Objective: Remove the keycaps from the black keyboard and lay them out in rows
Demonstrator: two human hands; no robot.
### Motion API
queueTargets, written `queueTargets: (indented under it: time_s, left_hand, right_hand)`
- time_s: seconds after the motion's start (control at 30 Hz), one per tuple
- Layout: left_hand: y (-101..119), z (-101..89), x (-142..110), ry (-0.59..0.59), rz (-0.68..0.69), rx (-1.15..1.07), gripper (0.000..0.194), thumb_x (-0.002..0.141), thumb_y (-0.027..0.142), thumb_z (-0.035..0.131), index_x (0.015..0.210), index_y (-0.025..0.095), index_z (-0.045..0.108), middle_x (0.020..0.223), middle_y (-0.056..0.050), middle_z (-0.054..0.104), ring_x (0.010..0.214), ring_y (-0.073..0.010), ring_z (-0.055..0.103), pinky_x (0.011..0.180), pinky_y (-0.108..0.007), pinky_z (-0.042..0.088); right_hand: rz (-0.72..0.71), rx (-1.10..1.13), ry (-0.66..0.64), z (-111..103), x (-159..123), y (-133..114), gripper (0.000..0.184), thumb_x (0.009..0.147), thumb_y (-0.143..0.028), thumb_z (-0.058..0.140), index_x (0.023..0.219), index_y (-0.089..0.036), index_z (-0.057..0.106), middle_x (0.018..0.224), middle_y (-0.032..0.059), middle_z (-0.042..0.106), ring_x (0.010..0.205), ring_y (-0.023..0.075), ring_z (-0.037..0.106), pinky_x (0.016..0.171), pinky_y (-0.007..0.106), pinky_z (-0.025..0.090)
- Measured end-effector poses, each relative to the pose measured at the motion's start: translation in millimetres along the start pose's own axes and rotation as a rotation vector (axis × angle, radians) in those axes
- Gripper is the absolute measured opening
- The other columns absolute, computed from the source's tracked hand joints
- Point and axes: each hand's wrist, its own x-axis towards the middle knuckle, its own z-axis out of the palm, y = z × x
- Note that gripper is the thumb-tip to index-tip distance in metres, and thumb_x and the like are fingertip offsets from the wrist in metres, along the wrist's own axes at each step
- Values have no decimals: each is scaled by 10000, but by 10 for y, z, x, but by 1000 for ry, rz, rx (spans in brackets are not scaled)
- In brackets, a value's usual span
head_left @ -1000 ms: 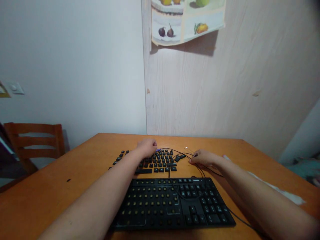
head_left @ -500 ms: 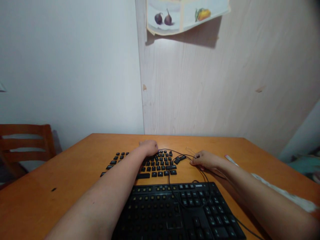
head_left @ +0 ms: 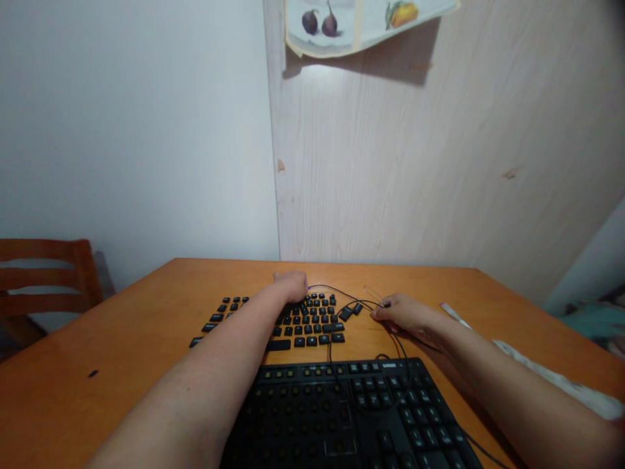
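Observation:
A black keyboard (head_left: pixel 351 417) with most of its keycaps off lies at the near edge of the orange wooden table (head_left: pixel 146 326). Beyond it, several loose black keycaps (head_left: pixel 312 322) are laid out in rows. My left hand (head_left: pixel 291 285) rests curled at the far end of those keycaps, its fingers hidden. My right hand (head_left: pixel 401 311) lies to the right of the keycaps with fingers pinched on a thin black cable (head_left: pixel 342 296) that loops across the table. A thin clear tool (head_left: pixel 372 293) lies just beyond the right fingertips.
A wooden chair (head_left: pixel 43 280) stands at the table's left. A white wall and a pale wood panel rise behind the table, with a fruit poster (head_left: pixel 361 23) hanging on the panel. A white cloth strip (head_left: pixel 551 378) lies along the table's right side.
The view has tilted down and shifted, so the keyboard sits lower in the picture. Both hands stay about where they were on the keycaps and the cable.

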Motion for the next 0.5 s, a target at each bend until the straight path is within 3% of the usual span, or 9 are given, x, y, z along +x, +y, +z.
queueTargets:
  time_s: [0.17,0.33,0.5]
  left_hand:
    - [25,-63,1,107,17,-59,370,928,349,595,1246,164,564,1247,-102,591,1046,-227,620,870,-440,545]
    - [124,-208,-79,251,92,-190,224,958,303,493,1101,183,617,1089,-88,680,1102,-277,600,986,-529,430]
    - [417,-428,-309,343,246,-385,252,939,310,489,1130,181,592,1064,-76,693,1019,-225,625,898,-379,480]
  right_hand:
    - [1,39,114,-9,35,11,271,750,-319,580,532,-188,487,431,-28,446,392,90,357,412,244,234]
    - [-45,22,185,-245,-41,-157,231,757,-328,597,597,-180,521,470,-27,479,429,83,380,428,223,260]
    - [-139,320,179,-557,-468,-319,299,744,-437,677,709,-194,507,503,-50,464,394,55,257,378,207,136]
